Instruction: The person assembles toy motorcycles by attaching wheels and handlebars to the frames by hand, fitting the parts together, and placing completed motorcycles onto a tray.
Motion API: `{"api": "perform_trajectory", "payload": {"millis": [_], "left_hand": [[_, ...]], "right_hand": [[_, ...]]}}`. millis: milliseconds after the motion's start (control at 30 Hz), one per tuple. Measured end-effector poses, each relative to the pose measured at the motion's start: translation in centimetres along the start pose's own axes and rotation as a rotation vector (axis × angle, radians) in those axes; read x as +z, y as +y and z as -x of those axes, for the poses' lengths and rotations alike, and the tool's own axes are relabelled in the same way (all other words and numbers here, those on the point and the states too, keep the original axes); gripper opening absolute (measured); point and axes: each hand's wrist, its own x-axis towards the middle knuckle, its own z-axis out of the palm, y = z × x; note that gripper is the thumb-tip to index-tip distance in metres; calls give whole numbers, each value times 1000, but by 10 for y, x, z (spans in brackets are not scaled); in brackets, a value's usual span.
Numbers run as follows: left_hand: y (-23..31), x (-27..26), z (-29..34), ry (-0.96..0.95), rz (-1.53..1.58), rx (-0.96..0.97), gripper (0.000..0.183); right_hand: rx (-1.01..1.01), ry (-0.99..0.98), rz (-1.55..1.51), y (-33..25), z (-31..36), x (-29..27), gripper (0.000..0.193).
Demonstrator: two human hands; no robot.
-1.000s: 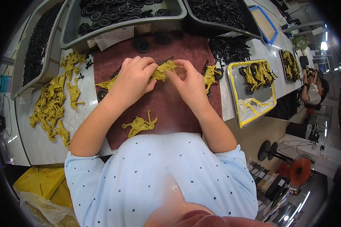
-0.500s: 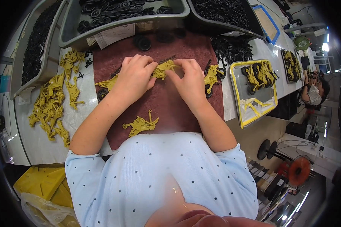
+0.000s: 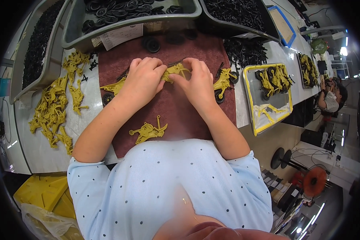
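Above the cloth, a yellow plastic toy motorbike body (image 3: pixel 177 71) is held between my two hands. My left hand (image 3: pixel 143 80) grips its left end with fingers bent over it. My right hand (image 3: pixel 195 82) curls round its right end, thumb pressed against the middle. Part of the body is hidden by my fingers. Partly behind my left hand lies another yellow body (image 3: pixel 115 87) with a black wheel (image 3: pixel 107 99). Right of my right hand sits a yellow body with black wheels (image 3: pixel 224 80). A loose yellow body (image 3: pixel 149 132) lies nearest my chest.
A red-brown cloth (image 3: pixel 176 120) covers the work spot. Yellow bodies (image 3: pixel 52 104) are heaped at left. Grey bins (image 3: pixel 132 30) and a black bin (image 3: pixel 244 28) stand along the back, holding black parts. At right, a yellow-rimmed tray (image 3: pixel 268 126) holds wheeled toys. Another person (image 3: pixel 334 98) sits far right.
My right thumb has moved left onto the middle of the yellow body, and the right fingers have shifted slightly. My left hand stays nearly still.
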Motion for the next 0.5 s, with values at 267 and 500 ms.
{"api": "perform_trajectory", "payload": {"millis": [267,500], "left_hand": [[1,0,-3,-55,38,-65,36],[5,3,-5,-67,37,-48,32]], "right_hand": [[4,-48,90,-1,-6,0,49],[95,-109,81,-6,-13,-2,58]]}}
